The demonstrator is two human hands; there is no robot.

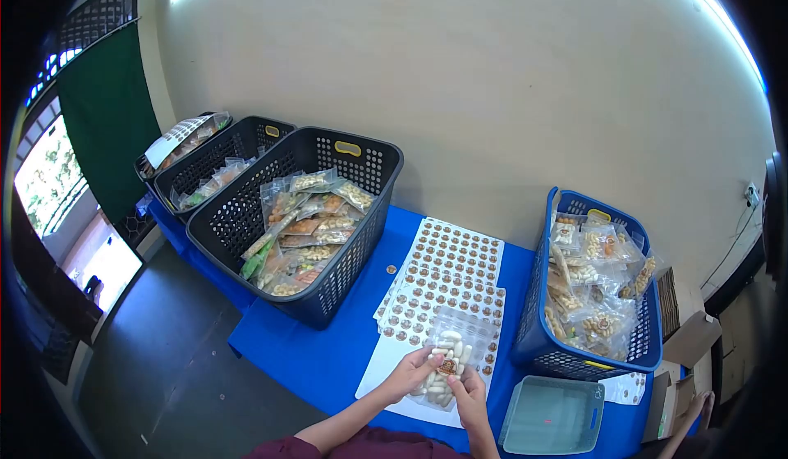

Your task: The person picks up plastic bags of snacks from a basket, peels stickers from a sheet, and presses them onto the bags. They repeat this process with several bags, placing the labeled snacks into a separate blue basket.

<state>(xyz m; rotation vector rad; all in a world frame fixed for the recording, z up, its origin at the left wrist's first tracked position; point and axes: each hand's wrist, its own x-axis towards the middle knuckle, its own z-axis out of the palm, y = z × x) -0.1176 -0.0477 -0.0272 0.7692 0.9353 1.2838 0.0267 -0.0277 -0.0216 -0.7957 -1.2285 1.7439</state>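
**Both hands on a snack packet over the sticker sheets**

Risks first. My left hand (408, 371) and right hand (469, 387) pinch the same clear packet (450, 354) by its near end, so I judge the far end could sag and the pale pieces inside slide and bunch up. A round brown sticker (448, 367) sits on the packet face right between my thumbs; if a thumb drags across it, it could go on crooked or creased. The packet hangs directly over the sticker sheets (447, 274), so a slip would drop it on them and could knock the stack askew.

Hands: left fingers curled round the packet's left edge, thumb on top. Right hand grips the near right corner, fingers half closed, thumb near the sticker. Neither hand is free; both are grasping the packet, not clenched tight as far as I can see.

Outward: sheets lie on the blue tablecloth (328, 352), fanned from near to far. Just right of my right hand, a pale green lid or tray (552, 416). Right of the sheets, a blue basket (538, 348) full of filled packets. Left and far, a black basket (238, 221) with more packets, two more dark baskets (205, 167) behind it. One loose sticker (391, 269) lies on the cloth left of the sheets.
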